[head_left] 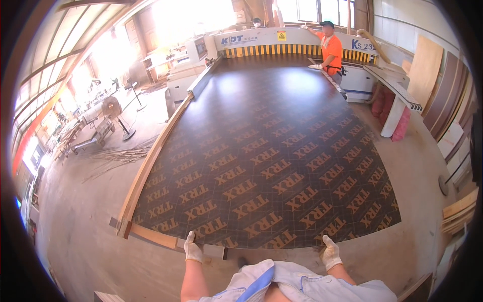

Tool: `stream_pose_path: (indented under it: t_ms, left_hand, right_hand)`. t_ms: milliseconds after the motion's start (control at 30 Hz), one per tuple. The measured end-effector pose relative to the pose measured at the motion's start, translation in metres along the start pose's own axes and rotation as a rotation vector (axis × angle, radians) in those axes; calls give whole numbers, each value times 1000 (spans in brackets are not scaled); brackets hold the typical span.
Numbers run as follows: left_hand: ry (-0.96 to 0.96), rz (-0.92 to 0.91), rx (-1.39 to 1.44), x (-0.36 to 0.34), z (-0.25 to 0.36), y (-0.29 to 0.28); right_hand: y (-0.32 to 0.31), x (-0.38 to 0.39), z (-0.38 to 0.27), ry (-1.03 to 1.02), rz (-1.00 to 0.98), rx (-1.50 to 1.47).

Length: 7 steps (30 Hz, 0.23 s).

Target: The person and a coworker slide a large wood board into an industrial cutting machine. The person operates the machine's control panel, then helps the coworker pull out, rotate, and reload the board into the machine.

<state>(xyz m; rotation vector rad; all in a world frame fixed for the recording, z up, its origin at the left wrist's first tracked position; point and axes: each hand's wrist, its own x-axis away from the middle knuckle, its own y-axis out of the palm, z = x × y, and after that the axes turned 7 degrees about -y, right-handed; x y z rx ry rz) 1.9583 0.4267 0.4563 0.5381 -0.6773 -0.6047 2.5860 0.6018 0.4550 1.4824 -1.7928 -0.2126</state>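
A large, glossy dark-brown panel (261, 166) with repeated tan lettering stretches from in front of me to the far machine. My left hand (193, 249), in a white glove, grips its near edge with the thumb on top; the fingers underneath are hidden. Further right along that edge, my right hand (330, 253) holds the panel the same way, also gloved. Along the panel's left side runs a long wooden rail (158, 148), joined near my left hand to a wooden crosspiece (153, 236).
A panel saw (302, 38) with a yellow-black striped strip spans the far end. A co-worker in an orange shirt (331, 50) stands at the far right, a gloved hand by the panel. To the left are a floor fan (111, 108) and thin strips (118, 155); boards (460, 209) lie at right.
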Motion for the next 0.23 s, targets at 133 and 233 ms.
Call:
stream_pose_path:
  t_ms: [133,233]
  left_hand:
    - [-16,18,12,-5,-1,-7]
    - [-16,4,28,-9,-2,-9]
  right_hand:
    - [1,4,-3,8,-23,-13]
    - [3,5,-4,4,-44,-17]
